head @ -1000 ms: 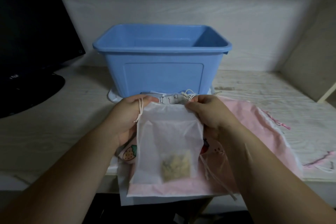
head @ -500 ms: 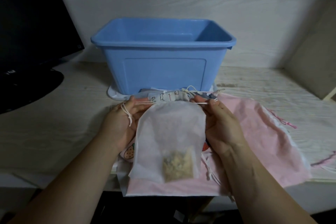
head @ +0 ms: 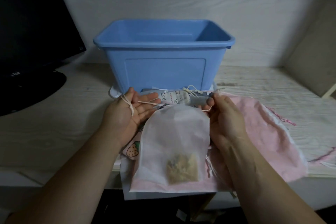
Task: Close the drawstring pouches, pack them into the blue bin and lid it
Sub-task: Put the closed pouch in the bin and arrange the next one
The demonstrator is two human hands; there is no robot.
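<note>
Since a moment ago the hands are drawn further apart and the mouth of the white pouch [head: 174, 132] is gathered narrower, so its closing is judged nearly done. The drawstring [head: 147, 103] is looped over the thumb of the left hand [head: 127, 114], whose fingers are kept fairly straight, and is pinched at its other end by the right hand [head: 225, 120]. The pouch is held between the hands, and the blue bin [head: 163, 71] is seen just beyond them, unlidded.

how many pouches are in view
4 at least: white pouch held centre, strawberry pouch beneath it left, printed pouch before the bin, pink pouch at right; more may lie hidden.
</note>
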